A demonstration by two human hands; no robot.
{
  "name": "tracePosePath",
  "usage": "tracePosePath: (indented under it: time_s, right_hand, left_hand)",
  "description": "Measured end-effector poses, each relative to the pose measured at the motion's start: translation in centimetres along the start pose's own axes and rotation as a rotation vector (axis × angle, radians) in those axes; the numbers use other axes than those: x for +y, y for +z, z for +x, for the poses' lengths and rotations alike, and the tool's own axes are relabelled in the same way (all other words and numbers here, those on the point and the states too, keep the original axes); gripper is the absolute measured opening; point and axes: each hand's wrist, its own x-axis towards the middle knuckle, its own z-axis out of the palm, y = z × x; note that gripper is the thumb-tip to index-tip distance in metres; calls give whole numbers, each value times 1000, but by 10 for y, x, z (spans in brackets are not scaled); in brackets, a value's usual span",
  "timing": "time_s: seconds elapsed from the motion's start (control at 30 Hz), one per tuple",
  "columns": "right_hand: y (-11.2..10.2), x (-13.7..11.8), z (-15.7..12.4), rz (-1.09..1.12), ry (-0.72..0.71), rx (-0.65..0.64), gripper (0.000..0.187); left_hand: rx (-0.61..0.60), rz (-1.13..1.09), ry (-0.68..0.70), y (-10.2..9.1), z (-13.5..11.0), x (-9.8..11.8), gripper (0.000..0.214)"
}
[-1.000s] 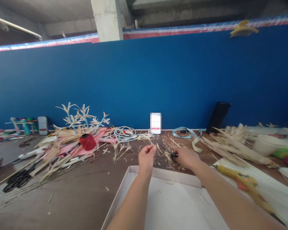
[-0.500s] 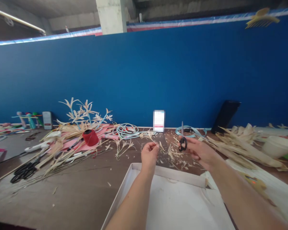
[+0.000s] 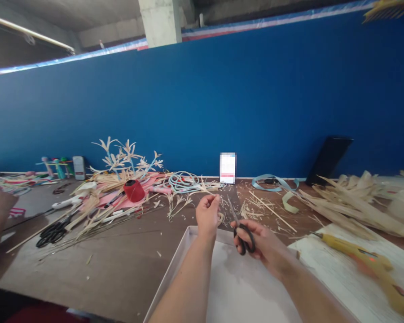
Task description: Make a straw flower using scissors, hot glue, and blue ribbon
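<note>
My left hand (image 3: 208, 216) is closed in a pinch above the far edge of a white box lid or tray (image 3: 173, 260). Whatever its fingertips hold is too small to make out. Black-handled scissors (image 3: 244, 240) are gripped in my right hand (image 3: 261, 246), blades pointing up and left towards my left fingertips. Pale dried-husk scraps (image 3: 251, 209) lie scattered on the table just past both hands. A thin pale stick (image 3: 272, 211) rests among them.
Husk flowers on blue stems (image 3: 117, 159), a red thread spool (image 3: 133, 191) and more black scissors (image 3: 54, 231) lie left. Right are dried husks (image 3: 353, 204) and a yellow glue gun (image 3: 363, 258). Another person's hand (image 3: 0, 215) shows at the left edge.
My right hand has brought the scissors left and nearer to me, tilting the blades towards my left hand. The view has shifted a little left. Another person's hand has come in at the left.
</note>
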Motion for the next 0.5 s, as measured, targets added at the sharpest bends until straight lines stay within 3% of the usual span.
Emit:
tracePosePath:
  time_s: [0.23,0.5]
  right_hand:
    - [6,3,-1,-74,19,-71,32]
    - [16,-4,0,-4,-19,104,42]
  left_hand:
    - [21,-19,43,-3,1,2,32]
    - [-3,-29,-2,2,-1,2,32]
